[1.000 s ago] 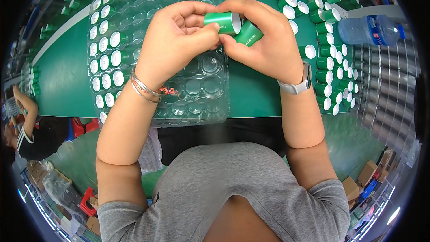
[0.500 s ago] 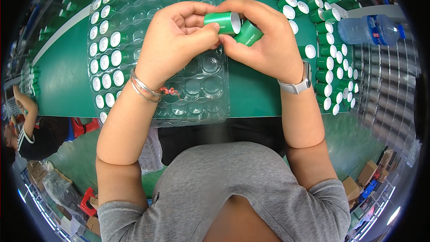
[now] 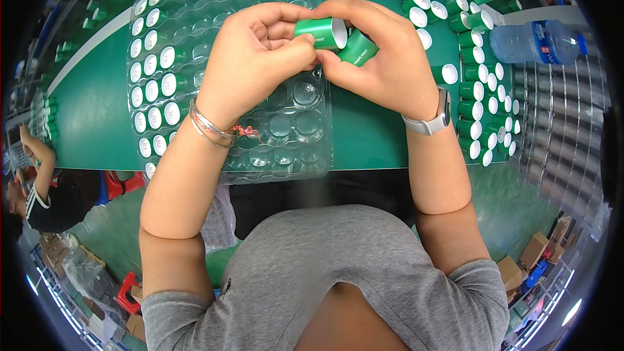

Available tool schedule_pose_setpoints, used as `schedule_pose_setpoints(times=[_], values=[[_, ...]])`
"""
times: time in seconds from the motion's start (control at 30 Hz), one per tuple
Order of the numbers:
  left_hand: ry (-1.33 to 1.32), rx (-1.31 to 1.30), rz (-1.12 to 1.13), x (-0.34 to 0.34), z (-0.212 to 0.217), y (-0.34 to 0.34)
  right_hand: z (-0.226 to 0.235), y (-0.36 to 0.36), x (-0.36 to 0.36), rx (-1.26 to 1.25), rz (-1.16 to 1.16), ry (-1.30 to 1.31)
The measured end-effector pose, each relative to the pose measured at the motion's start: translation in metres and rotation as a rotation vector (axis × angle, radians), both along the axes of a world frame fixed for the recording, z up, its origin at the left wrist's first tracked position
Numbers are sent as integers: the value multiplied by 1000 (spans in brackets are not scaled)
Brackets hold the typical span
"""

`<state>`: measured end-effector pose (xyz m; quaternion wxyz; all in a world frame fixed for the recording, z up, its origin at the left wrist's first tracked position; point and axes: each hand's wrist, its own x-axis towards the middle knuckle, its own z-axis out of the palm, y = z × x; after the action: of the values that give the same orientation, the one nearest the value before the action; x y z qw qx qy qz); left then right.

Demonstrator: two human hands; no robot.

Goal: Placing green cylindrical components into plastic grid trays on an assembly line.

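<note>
Over the right part of a clear plastic tray [image 3: 286,156], my two hands meet. Between the thumb and fingers of my left hand [image 3: 260,52] lies a green cylindrical container [image 3: 320,33], on its side, its white end facing right. A second green container [image 3: 359,50] is tilted in the curled fingers of my right hand [image 3: 390,52], just beside the first. The tray has rows of round pockets. Several green containers with white tops [image 3: 168,84] stand in its left columns, while the pockets near my wrists hold none.
Many more green containers [image 3: 476,91] with white ends crowd the right of the green table [image 3: 370,136]. A blue-capped water bottle [image 3: 536,42] lies past them, near stacked clear trays [image 3: 559,117]. Another person [image 3: 62,198] sits at the far left, by a red stool.
Both hands and the two green containers have shifted very slightly to the left. The grip of each hand looks the same.
</note>
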<state>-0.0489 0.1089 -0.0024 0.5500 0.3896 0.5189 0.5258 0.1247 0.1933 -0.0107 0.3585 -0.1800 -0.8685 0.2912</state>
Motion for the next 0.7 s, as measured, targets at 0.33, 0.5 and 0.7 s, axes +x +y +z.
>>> schedule_pose_setpoints(times=[0.33, 0.5, 0.7], values=[[-23, 21, -5, -2, 0, -1, 3, 1, 1, -44, 13, 13], [-61, 49, 93, -3, 9, 1, 0, -2, -1, -251, 63, 92], [77, 128, 187, -8, 0, -1, -1, -3, 1, -393, 154, 137]])
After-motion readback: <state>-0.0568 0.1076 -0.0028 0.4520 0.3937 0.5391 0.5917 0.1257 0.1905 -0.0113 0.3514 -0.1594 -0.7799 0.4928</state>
